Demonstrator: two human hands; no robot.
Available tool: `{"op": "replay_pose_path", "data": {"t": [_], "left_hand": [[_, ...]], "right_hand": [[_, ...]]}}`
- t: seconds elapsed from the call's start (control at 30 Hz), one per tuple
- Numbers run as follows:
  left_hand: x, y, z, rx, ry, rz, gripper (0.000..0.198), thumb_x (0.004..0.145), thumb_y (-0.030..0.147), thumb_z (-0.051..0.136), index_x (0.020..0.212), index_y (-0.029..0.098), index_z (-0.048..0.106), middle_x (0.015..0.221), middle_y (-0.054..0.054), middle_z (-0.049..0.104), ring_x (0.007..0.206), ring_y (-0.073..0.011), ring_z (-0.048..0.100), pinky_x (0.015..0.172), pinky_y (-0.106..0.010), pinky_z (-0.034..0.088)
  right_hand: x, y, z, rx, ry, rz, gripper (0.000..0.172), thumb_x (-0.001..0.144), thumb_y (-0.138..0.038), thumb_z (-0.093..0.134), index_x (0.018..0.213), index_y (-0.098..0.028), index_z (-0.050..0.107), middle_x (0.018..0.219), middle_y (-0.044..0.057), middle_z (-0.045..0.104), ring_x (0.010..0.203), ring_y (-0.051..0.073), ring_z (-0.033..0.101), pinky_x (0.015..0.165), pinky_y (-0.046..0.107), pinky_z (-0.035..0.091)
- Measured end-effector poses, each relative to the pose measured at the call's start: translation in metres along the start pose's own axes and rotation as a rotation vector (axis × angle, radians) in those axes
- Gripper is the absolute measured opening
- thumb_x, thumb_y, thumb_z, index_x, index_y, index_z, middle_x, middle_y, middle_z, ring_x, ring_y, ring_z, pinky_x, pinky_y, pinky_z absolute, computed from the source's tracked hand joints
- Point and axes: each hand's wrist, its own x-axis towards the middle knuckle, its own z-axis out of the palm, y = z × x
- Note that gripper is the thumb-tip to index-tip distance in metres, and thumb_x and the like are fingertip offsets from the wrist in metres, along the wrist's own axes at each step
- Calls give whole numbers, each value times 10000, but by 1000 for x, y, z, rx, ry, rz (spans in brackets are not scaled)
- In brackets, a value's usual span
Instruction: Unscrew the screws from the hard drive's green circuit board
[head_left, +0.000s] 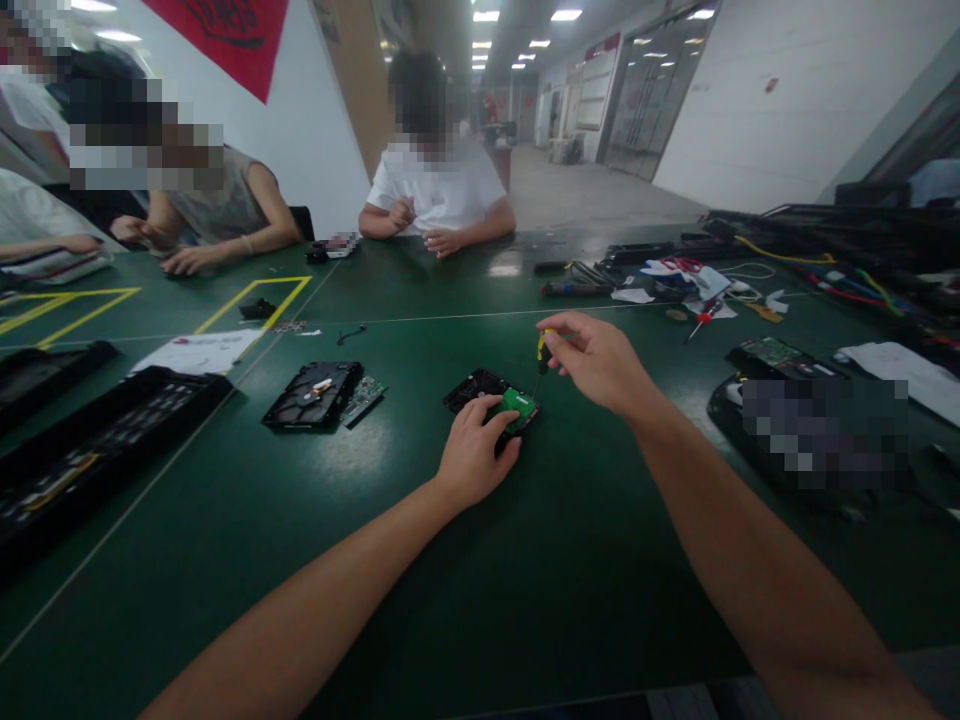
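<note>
A black hard drive (475, 388) with a green circuit board (519, 405) lies on the green table (570, 560) in front of me. My left hand (474, 452) rests on its near edge, fingers curled over the drive and gripping it. My right hand (596, 358) is closed around a small screwdriver (541, 350) with a yellow and black handle. It stands nearly upright, and its thin shaft points down at the right edge of the circuit board.
A second opened hard drive (311, 393) with a loose circuit board (364, 399) lies to the left. Black trays (105, 420) sit at the far left. Tools, cables and papers (675, 280) clutter the right side. Other people sit across the table.
</note>
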Motion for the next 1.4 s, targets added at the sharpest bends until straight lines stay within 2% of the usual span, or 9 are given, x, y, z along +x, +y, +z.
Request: {"op": "replay_pose_path", "data": {"t": [0.17,0.37,0.47,0.57,0.67,0.83,1.0,1.2,1.4], "left_hand": [[0,0,0,-1,-4,10,387,958,291,686,1342,235,681,1474,-138,570,1402,-359,526,1186,-606,459],[0,1,0,-8,9,3,386,949,281,697,1334,245,684,1466,-128,575,1397,-351,534,1185,-597,462],[0,1,-1,-16,9,7,379,953,280,693,1331,250,685,1467,-127,574,1392,-352,537,1174,-601,470],[0,1,-1,-17,10,11,381,956,280,690,1335,247,682,1467,-130,573,1389,-354,538,1169,-602,475],[0,-1,0,-6,9,15,386,952,282,694,1336,246,681,1465,-131,573,1388,-356,537,1176,-609,465],[0,-1,0,12,-1,16,378,960,288,684,1332,219,685,1466,-142,572,1394,-355,531,1191,-593,454],[0,0,-1,0,2,19,384,956,276,687,1336,225,682,1464,-141,574,1393,-353,535,1191,-597,451],[0,0,-1,-1,8,20,386,953,275,692,1336,237,682,1462,-133,575,1388,-352,538,1181,-599,462],[0,0,0,1,9,22,379,948,269,693,1326,230,687,1462,-136,578,1386,-350,540,1181,-597,463]], "right_hand": [[-3,-2,-2,-41,12,-30,248,918,-446,764,1039,-231,746,1019,65,787,731,199,710,642,339,544],[-2,1,1,-3,-31,-41,308,1001,-311,615,1280,-248,729,1173,81,758,699,163,710,631,323,560],[0,4,4,53,-5,-15,293,1004,-293,604,1274,-242,705,1130,71,763,701,161,719,633,312,567],[1,3,4,72,5,-5,233,1001,-376,638,1163,-235,731,1048,63,770,707,170,718,642,311,571],[-1,-1,0,44,-10,-29,251,1004,-432,638,1096,-234,763,1000,62,764,690,167,697,627,308,554],[-4,-8,-4,21,-29,-38,249,993,-401,655,1136,-219,747,941,55,765,651,159,682,605,304,520],[-3,-7,-4,12,-4,-24,277,924,-465,749,1023,-210,709,946,63,775,652,169,683,608,311,533],[-2,-6,-3,67,-49,-10,229,983,-360,651,1126,-206,743,839,42,748,655,172,693,628,309,551],[-2,-7,-4,40,-72,-40,276,978,-473,665,1030,-227,779,893,46,758,669,172,673,612,308,530]]}}
